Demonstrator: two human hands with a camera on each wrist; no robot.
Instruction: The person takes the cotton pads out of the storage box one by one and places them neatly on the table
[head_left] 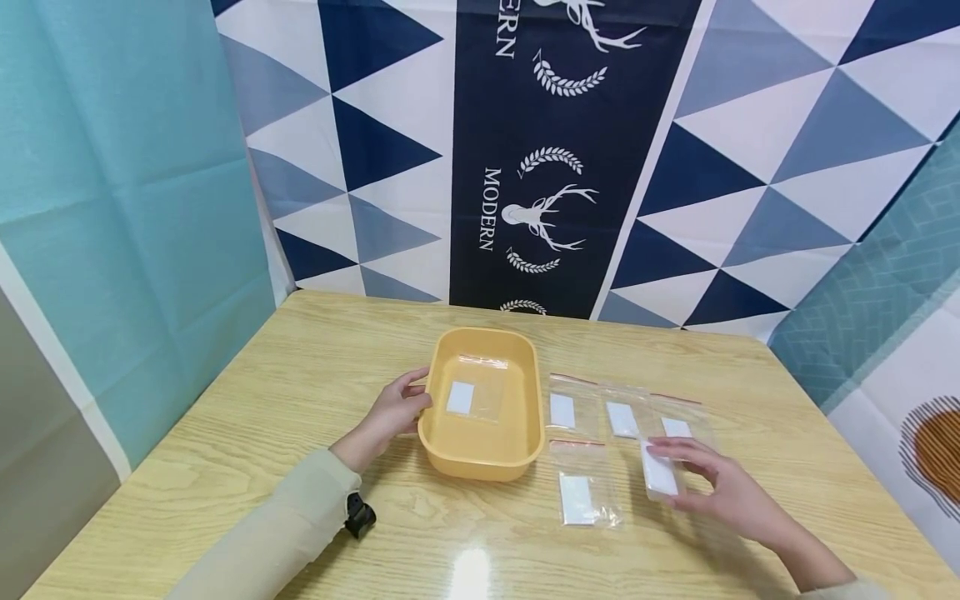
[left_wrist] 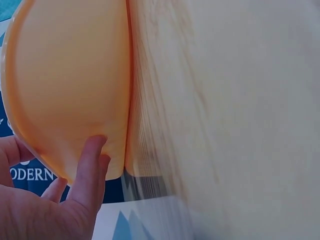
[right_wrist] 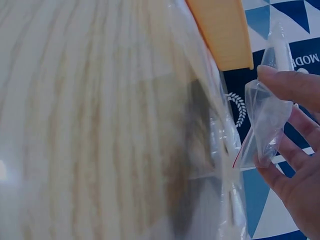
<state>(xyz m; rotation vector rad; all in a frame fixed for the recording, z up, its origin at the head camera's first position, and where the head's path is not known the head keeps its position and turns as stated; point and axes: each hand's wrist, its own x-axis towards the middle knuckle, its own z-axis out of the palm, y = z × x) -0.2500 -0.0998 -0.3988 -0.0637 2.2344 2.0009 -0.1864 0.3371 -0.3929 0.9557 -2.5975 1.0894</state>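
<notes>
A yellow plastic basin point(head_left: 480, 462) stands on the table. My left hand point(head_left: 392, 412) holds it at its left side, and in the left wrist view the fingers point(left_wrist: 89, 167) lie on the outer wall point(left_wrist: 70, 90). Inside the basin lies a clear zip bag point(head_left: 486, 400) with a white rectangular piece in it. My right hand point(head_left: 723, 487) pinches another clear zip bag point(head_left: 660, 473) with a white piece inside, raised above the table. The right wrist view shows this bag point(right_wrist: 270, 120) between thumb and fingers, its plastic crumpled.
Between the basin and my right hand lie several similar bags: one in front point(head_left: 577, 498) and a row behind, including the nearest one point(head_left: 562, 410). A wooden table point(head_left: 225, 433) carries everything. A patterned curtain point(head_left: 390, 125) hangs along its back edge.
</notes>
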